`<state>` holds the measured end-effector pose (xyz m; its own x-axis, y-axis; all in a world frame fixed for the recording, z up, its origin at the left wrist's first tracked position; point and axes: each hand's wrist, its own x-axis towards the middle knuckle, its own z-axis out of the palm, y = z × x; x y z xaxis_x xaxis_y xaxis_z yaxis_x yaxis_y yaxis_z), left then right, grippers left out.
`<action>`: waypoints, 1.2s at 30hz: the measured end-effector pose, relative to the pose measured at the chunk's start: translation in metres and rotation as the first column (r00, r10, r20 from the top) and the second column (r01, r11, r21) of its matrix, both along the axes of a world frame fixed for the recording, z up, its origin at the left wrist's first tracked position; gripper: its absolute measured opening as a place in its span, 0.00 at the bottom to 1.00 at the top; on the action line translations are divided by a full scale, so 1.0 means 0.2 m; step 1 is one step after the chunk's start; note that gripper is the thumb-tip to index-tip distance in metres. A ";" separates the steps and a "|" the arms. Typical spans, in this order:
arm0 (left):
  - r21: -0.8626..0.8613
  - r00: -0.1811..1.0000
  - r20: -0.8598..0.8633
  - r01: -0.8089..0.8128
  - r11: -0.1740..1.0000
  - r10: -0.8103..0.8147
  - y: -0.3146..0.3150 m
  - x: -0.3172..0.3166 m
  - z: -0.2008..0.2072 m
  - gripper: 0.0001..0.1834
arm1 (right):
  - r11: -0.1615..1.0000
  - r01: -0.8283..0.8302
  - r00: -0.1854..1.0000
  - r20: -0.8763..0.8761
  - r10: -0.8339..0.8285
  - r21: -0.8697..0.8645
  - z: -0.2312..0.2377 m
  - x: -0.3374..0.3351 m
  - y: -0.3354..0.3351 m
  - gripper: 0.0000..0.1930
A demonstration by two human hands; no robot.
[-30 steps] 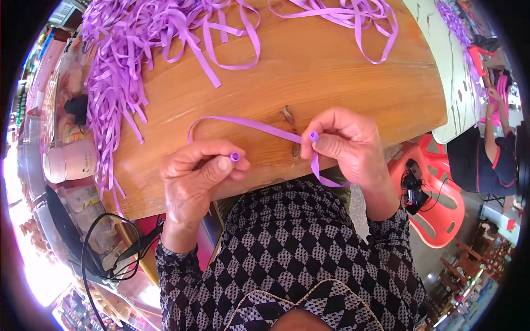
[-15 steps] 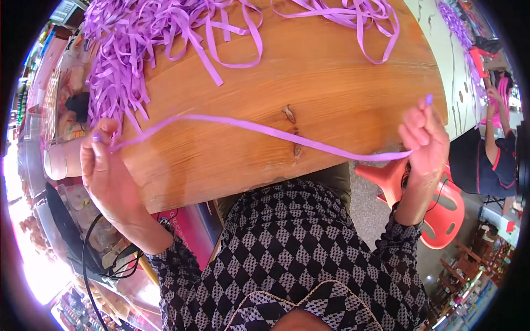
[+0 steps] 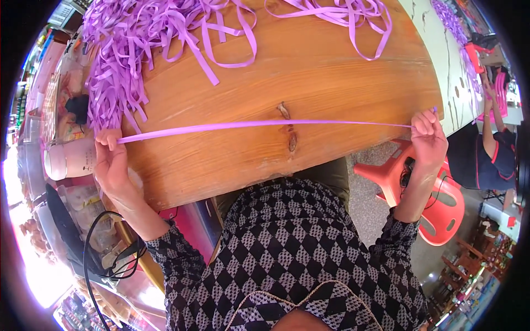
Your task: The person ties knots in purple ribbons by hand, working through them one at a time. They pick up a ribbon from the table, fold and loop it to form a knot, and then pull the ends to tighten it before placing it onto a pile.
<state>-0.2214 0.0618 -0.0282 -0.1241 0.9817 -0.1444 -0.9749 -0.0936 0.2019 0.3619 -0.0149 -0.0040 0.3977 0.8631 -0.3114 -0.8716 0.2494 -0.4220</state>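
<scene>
A flat purple ribbon [image 3: 248, 124] stretches nearly straight between my two hands, above the wooden table [image 3: 221, 157]. My left hand [image 3: 113, 157] is closed on one end, beside the table's left edge. At the right edge of the table, my right hand [image 3: 429, 138] grips the other end, and a small purple tip shows above its fingers. Across the far left of the table lies a big tangled heap of purple ribbons [image 3: 121, 55]. Several looser ribbon loops [image 3: 353, 22] lie at the far middle.
An orange-red plastic chair [image 3: 447, 207] stands at the right, a dark cord on it. A white marble-patterned table [image 3: 441, 60] adjoins at the far right, with more purple ribbon. Another person's arm [image 3: 489, 124] shows beyond it. A pale cylindrical container [image 3: 69, 160] and black cables [image 3: 91, 259] are at left.
The ribbon was slack and wavy; now it is pulled nearly straight. My left hand has turned and its fingers have curled in; my right hand has shifted slightly lower.
</scene>
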 end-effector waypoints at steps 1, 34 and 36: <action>-0.007 0.994 -0.105 0.004 1.000 -0.005 -0.01 -0.03 -0.02 0.03 | 1.000 0.001 1.000 0.000 -0.001 -0.001 -0.01 0.01 0.00 0.05; 0.029 -0.144 -0.983 0.507 0.862 0.118 -0.34 1.10 0.28 0.07 | 0.768 -0.640 -0.168 0.980 -0.107 -0.026 0.14 -0.85 0.02 0.10; 0.015 -0.165 -0.980 0.509 0.860 0.115 -0.35 1.10 0.29 0.07 | 0.768 -0.639 -0.179 0.980 -0.087 -0.049 0.15 -0.85 0.01 0.10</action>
